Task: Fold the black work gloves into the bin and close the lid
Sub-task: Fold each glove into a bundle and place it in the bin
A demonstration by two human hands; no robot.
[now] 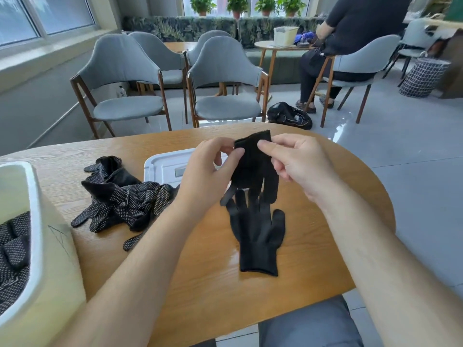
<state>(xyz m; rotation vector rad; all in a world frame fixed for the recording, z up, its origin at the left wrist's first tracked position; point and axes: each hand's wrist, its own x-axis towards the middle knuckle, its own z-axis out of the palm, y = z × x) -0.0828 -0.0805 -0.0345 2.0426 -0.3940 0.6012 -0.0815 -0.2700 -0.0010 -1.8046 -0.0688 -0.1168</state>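
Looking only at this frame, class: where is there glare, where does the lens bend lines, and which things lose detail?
Head view: daylight from the windows puts a glare patch on the table beside the flat glove and another on the floor; the wide lens bows the window sill at the left edge; the held glove reads as near-solid black.

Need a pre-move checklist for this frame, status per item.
1. Both the left hand and right hand pinch the held glove at its cuff: ok.
2. The held glove hangs fingers down, not bunched: ok.
3. The flat glove lies spread on the table, cuff toward the person: ok.
4. The bin is open, lid off and lying on the table: ok.
5. Room left in the bin: cannot tell, mostly out of frame.
6. Pile of dotted gloves folded: not ok, loose heap.
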